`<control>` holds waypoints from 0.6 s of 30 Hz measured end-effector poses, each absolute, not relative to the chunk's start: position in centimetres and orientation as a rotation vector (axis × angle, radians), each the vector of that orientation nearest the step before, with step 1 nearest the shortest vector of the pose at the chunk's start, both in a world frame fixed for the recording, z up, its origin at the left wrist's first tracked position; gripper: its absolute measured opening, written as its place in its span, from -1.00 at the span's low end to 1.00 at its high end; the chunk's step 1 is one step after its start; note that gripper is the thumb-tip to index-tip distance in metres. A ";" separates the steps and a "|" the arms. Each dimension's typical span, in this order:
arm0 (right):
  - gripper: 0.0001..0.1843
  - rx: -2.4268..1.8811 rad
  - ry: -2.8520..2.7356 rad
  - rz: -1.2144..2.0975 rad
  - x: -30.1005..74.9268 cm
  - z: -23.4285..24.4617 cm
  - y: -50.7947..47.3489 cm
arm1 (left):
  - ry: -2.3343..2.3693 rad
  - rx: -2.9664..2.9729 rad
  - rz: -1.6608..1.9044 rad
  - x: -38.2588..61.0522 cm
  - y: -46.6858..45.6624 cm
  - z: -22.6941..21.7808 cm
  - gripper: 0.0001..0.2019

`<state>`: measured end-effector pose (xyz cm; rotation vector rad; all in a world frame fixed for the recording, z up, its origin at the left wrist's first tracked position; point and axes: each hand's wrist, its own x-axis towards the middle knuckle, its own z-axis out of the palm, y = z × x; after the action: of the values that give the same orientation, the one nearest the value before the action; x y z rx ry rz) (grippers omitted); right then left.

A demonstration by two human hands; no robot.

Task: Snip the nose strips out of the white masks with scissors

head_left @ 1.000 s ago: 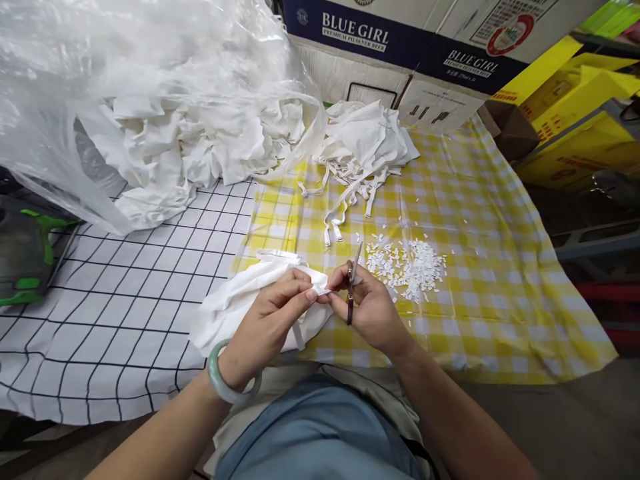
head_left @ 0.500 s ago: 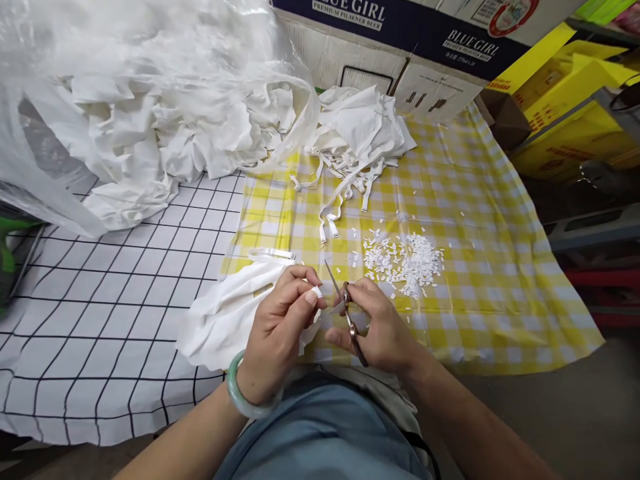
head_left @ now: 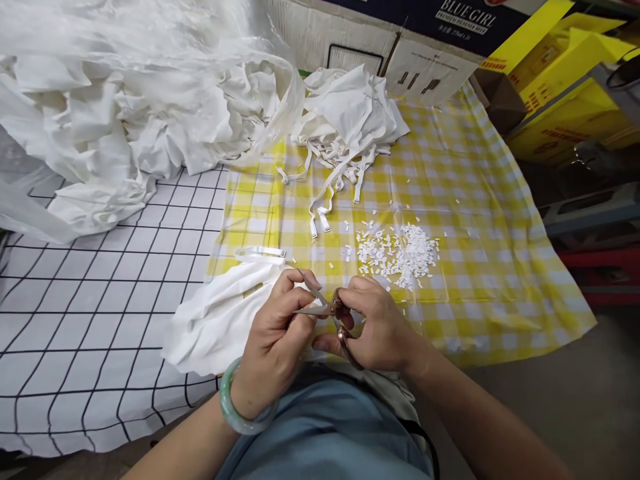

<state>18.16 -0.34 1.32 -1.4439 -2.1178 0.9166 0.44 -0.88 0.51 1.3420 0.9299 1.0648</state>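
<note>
My left hand (head_left: 277,330), with a green bangle at the wrist, pinches the end of a white strap (head_left: 318,303); most of it is hidden by the fingers. Beside and partly under that hand lies a white cloth piece (head_left: 215,317) with a small slot, and a looped strap at its top edge. Scissors (head_left: 345,343) with bronze-coloured handles are in my right hand (head_left: 380,320), thumb and fingers in the loops. Their blades stand apart around the pinched strap end, close to my left fingertips.
Small white clippings (head_left: 413,257) are heaped on the yellow checked cloth (head_left: 480,267). Behind them sits a stack of white cloth pieces (head_left: 350,110) with trailing straps. A clear plastic bag (head_left: 150,33) full of white cloth stands back left, before a cardboard box (head_left: 345,37).
The scissors have moved left, their spread blades now over the strap end at my left fingertips. My left hand keeps its pinch. The whole view has shifted slightly.
</note>
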 end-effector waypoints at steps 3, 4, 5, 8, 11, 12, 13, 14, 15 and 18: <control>-0.56 -1.444 -2.116 0.885 18.2 1.2 -0.4 | 0.910 1.348 1.085 0.5 -0.8 0.3 -0.78; -0.56 -1.444 -2.116 0.875 18.3 1.2 -0.4 | 0.902 1.354 1.090 0.5 -0.8 0.2 -0.78; -0.55 -1.445 -2.116 0.865 18.3 1.1 -0.4 | 0.896 1.357 1.097 0.5 -0.8 0.1 -0.79; -0.53 -1.442 -2.114 0.836 18.4 1.0 -0.4 | 0.890 1.350 1.104 0.5 -0.9 0.1 -0.79; -0.51 -1.429 -2.115 0.816 18.5 0.8 -0.5 | 0.894 1.328 1.097 0.6 -0.9 0.0 -0.80; -0.50 -1.424 -2.115 0.807 18.6 0.7 -0.5 | 0.897 1.324 1.092 0.6 -0.9 0.1 -0.80; -0.50 -1.422 -2.114 0.797 18.6 0.6 -0.5 | 0.900 1.320 1.089 0.6 -0.9 0.1 -0.80; -0.50 -1.420 -2.111 0.785 18.7 0.5 -0.5 | 0.902 1.316 1.087 0.6 -0.9 0.1 -0.81; -0.50 -1.417 -2.108 0.774 18.7 0.4 -0.6 | 0.906 1.311 1.082 0.7 -0.9 0.2 -0.81; -0.51 -1.410 -2.091 0.748 19.0 0.1 -0.7 | 0.911 1.301 1.069 0.9 -0.8 0.4 -0.79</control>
<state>19.03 -0.74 0.12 -1.4099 -2.0907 0.7484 0.92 -0.83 0.42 1.3007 0.9110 1.0688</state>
